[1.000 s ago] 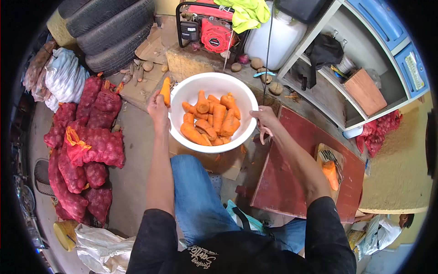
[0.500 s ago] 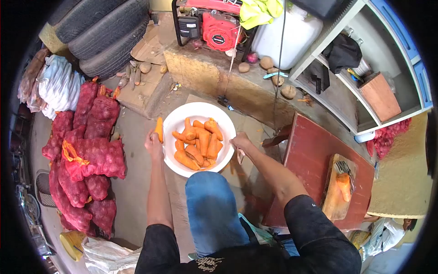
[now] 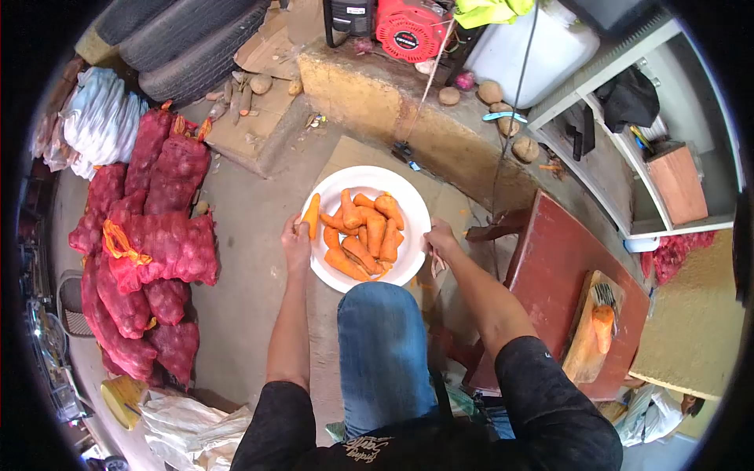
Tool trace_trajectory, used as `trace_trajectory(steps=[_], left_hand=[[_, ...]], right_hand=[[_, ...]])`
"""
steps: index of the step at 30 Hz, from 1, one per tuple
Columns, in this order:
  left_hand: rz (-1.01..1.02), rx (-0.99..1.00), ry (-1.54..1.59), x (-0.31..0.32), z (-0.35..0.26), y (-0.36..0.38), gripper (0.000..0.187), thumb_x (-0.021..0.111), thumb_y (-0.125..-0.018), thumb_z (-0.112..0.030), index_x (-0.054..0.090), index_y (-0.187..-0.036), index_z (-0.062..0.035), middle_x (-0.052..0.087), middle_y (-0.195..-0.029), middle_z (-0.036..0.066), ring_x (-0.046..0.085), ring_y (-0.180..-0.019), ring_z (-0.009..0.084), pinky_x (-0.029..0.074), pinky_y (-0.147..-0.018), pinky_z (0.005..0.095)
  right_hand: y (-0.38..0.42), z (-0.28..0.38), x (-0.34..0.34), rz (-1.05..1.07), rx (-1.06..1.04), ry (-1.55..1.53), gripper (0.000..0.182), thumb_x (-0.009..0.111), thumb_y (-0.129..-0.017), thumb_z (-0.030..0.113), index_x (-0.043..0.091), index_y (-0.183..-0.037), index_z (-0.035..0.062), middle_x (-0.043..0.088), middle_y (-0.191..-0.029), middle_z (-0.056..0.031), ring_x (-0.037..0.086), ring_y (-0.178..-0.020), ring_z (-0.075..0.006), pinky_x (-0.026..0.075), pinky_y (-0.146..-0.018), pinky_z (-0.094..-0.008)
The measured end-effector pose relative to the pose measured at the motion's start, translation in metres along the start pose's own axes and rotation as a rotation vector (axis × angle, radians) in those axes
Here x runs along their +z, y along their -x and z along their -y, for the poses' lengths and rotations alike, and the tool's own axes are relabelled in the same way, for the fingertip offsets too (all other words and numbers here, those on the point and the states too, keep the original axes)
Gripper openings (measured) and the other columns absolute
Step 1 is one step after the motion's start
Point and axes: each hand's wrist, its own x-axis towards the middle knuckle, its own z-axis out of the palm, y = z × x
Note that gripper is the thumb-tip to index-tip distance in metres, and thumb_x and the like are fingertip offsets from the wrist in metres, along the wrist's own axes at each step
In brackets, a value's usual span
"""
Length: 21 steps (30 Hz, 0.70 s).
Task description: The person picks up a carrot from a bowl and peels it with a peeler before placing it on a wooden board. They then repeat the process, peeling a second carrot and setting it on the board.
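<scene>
We locate the basin ahead of the knee, between the two hands, which stand apart. Our left hand clamps the left rim together with one carrot; our right hand clamps the right rim. Neither is nearer. The basin is round, without a long axis; the held carrot points away from the body. The bench lies beyond the right hand.

You wear a black shirt with 2 short sleeves and pale lettering in front. Your jeans are blue.
</scene>
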Motion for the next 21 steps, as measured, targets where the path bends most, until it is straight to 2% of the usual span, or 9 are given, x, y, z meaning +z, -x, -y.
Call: trace_trajectory(steps=[4,8,10,13,15,16,17,19,21], left_hand=[[-0.096,-0.054,0.044,-0.004,-0.006,0.01,0.038,0.058,-0.094,-0.013,0.06,-0.127,0.0045,0.063,-0.082,0.005,0.06,-0.073,0.0125,0.05,-0.064,0.0293],[-0.081,-0.048,-0.067,-0.022,-0.003,0.029,0.039,0.058,-0.095,-0.013,0.058,-0.128,0.0069,0.065,-0.092,0.009,0.063,-0.077,0.0142,0.052,-0.066,0.0304],[-0.041,-0.036,0.055,-0.021,-0.014,0.045,0.04,0.057,-0.095,-0.014,0.057,-0.129,0.0073,0.065,-0.098,0.012,0.063,-0.079,0.0145,0.052,-0.068,0.0299],[0.049,-0.095,0.111,-0.04,-0.066,0.097,0.04,0.056,-0.097,-0.015,0.056,-0.131,0.007,0.065,-0.106,0.014,0.063,-0.084,0.0145,0.053,-0.072,0.029],[0.077,-0.106,0.161,-0.036,-0.073,0.111,0.04,0.054,-0.099,-0.016,0.055,-0.132,0.0067,0.065,-0.108,0.014,0.063,-0.086,0.0141,0.053,-0.073,0.0281],[0.083,-0.101,0.175,-0.042,-0.063,0.114,0.04,0.054,-0.099,-0.016,0.055,-0.132,0.0066,0.065,-0.108,0.013,0.063,-0.087,0.0139,0.053,-0.073,0.0276],[0.092,-0.094,0.184,-0.048,-0.058,0.117,0.039,0.053,-0.1,-0.016,0.055,-0.132,0.0066,0.065,-0.108,0.013,0.063,-0.088,0.0136,0.053,-0.073,0.0271],[0.084,-0.074,0.105,-0.056,-0.087,0.144,0.038,0.053,-0.1,-0.015,0.054,-0.132,0.0065,0.065,-0.11,0.013,0.063,-0.088,0.014,0.053,-0.072,0.0262],[0.07,-0.066,0.142,-0.056,-0.096,0.161,0.038,0.053,-0.1,-0.015,0.054,-0.132,0.0062,0.064,-0.111,0.012,0.064,-0.088,0.0149,0.054,-0.071,0.0267]], right_hand=[[0.026,0.032,-0.006,-0.07,-0.17,0.105,0.021,0.057,-0.09,-0.001,0.061,-0.111,0.0002,0.058,-0.069,-0.0078,0.051,-0.048,-0.0142,0.039,-0.039,-0.031],[0.094,0.07,-0.037,0.191,-0.166,0.07,0.034,0.062,-0.092,0.006,0.062,-0.126,0.0045,0.055,-0.071,-0.0015,0.048,-0.05,-0.0108,0.038,-0.041,-0.0276],[0.147,0.082,-0.053,0.248,-0.194,0.074,0.039,0.064,-0.092,0.01,0.062,-0.131,0.0056,0.055,-0.073,0.0009,0.047,-0.05,-0.0092,0.038,-0.042,-0.0267],[0.242,0.102,-0.069,0.325,-0.248,0.03,0.036,0.066,-0.093,0.011,0.064,-0.128,0.0044,0.055,-0.077,0.003,0.045,-0.052,-0.0061,0.038,-0.045,-0.0247],[0.275,0.084,-0.065,0.337,-0.522,0.045,0.035,0.066,-0.094,0.013,0.064,-0.128,0.0041,0.054,-0.079,0.0042,0.046,-0.059,-0.0045,0.041,-0.052,-0.024],[0.308,0.08,-0.072,0.342,-0.403,0.031,0.035,0.066,-0.095,0.015,0.064,-0.129,0.004,0.055,-0.08,0.0052,0.048,-0.067,-0.0046,0.045,-0.06,-0.0245],[0.323,0.063,-0.072,0.346,-0.417,0.027,0.035,0.066,-0.095,0.015,0.064,-0.128,0.0036,0.056,-0.081,0.004,0.049,-0.068,-0.0056,0.046,-0.062,-0.0255],[0.345,0.023,-0.068,0.36,-0.439,0.006,0.035,0.065,-0.096,0.016,0.063,-0.128,0.0029,0.059,-0.082,0.0017,0.052,-0.072,-0.0075,0.048,-0.067,-0.0276],[0.382,0.013,-0.07,0.351,-0.386,0.31,0.031,0.064,-0.094,0.009,0.063,-0.124,0.0008,0.071,-0.1,-0.0141,0.066,-0.093,-0.024,0.052,-0.086,-0.0376]])
